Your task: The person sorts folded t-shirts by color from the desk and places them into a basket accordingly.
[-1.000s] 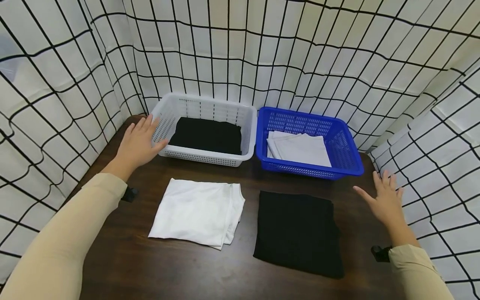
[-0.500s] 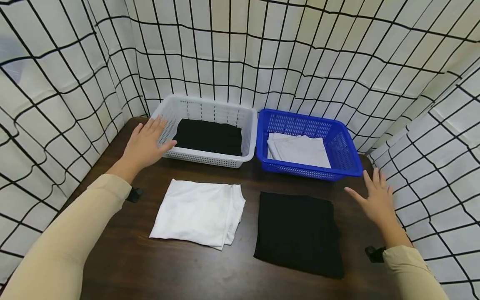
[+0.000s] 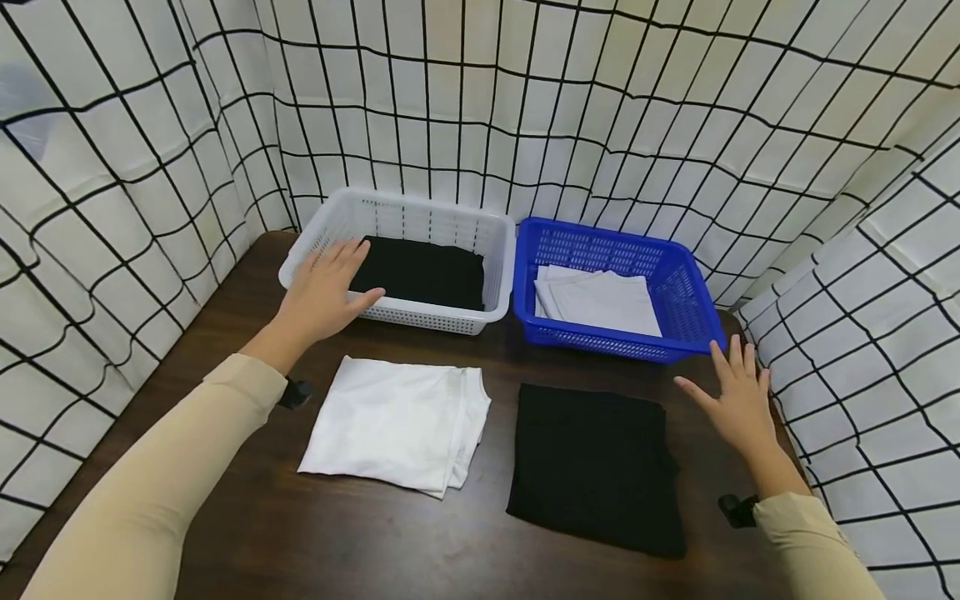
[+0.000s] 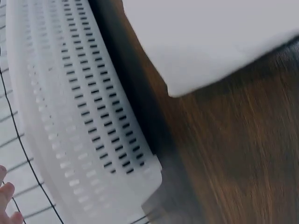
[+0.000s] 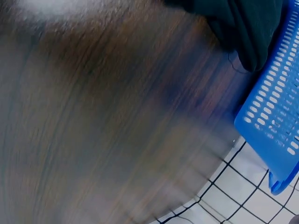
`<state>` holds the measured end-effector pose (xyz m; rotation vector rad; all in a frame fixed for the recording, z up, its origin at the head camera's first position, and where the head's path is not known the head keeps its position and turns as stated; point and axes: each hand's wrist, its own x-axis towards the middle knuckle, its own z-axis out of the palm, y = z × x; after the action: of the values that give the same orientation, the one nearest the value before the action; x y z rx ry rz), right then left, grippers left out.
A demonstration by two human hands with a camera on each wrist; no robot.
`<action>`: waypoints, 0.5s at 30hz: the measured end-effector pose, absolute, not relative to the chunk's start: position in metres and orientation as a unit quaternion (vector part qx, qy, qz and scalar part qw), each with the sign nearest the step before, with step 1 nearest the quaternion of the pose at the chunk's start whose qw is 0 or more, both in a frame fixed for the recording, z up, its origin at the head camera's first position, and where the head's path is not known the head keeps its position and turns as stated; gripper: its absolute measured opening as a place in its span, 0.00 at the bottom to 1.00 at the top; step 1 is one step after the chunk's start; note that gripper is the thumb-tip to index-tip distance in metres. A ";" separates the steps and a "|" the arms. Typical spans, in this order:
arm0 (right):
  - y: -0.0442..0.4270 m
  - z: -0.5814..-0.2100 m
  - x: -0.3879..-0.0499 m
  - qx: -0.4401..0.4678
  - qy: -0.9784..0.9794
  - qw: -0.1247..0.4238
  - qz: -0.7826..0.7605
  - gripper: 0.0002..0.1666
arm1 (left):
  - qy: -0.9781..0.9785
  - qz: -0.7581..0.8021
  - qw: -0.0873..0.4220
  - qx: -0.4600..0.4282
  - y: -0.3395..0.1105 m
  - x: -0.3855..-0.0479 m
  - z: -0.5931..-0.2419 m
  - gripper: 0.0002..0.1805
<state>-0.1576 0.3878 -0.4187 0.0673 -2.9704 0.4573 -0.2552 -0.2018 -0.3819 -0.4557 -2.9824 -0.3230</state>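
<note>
Counting two rectangular plastic baskets near spread, empty fingers: white basket (image 3: 431, 316) (left hand (image 3: 322, 293)), black cloth (image 3: 423, 271) inside; blue basket (image 3: 600, 341) (right hand (image 3: 738, 404)), white cloth (image 3: 600, 300) inside.

Dark cloth (image 5: 247, 28) beside blue basket (image 5: 266, 144)

One dark brown wood-grain table (image 3: 420, 537), one perforated white basket (image 3: 420, 316) at the back left, one perforated blue basket (image 3: 607, 340) just to its right, one folded white cloth (image 3: 393, 423) before the former, one folded black cloth (image 3: 596, 467) before the latter.
</note>
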 end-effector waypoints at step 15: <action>0.373 -0.420 -0.158 0.029 -0.986 0.062 0.155 0.58 | -0.981 -0.093 0.030 -0.169 -0.171 -0.259 -0.387 0.48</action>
<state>-0.1582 0.3729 -0.4196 0.0870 -2.9801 0.4696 -0.2591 -0.1708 -0.3873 -0.5215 -3.0234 -0.2873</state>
